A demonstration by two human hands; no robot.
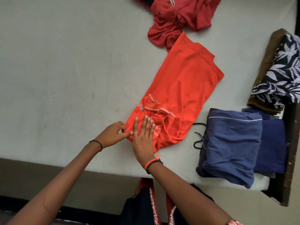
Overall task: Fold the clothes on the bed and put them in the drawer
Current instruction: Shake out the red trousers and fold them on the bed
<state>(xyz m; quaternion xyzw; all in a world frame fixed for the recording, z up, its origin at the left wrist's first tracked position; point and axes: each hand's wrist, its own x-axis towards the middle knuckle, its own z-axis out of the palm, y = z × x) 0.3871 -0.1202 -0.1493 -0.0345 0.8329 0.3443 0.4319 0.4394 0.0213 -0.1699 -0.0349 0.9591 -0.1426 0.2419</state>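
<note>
Here, in the head view, a bright orange-red polo shirt with white-striped collar and white lettering lies folded into a long strip on the pale grey mattress. It runs slantwise from near the mattress's front edge toward its far edge, collar end nearest the person. The left hand pinches a fold of cloth at the shirt's near left corner between thumb and fingers. The right hand lies flat on the shirt just beside it, fingers straight and slightly spread, pressing the lettered part down.

A crumpled darker red garment sits at the far edge, touching the shirt's far end. Toward the front right corner rests a folded blue garment with thin white piping, partly over a navy garment, with a black cord trailing beside it. Along the right edge, a navy garment with white leaf print lies on a brown one.
</note>
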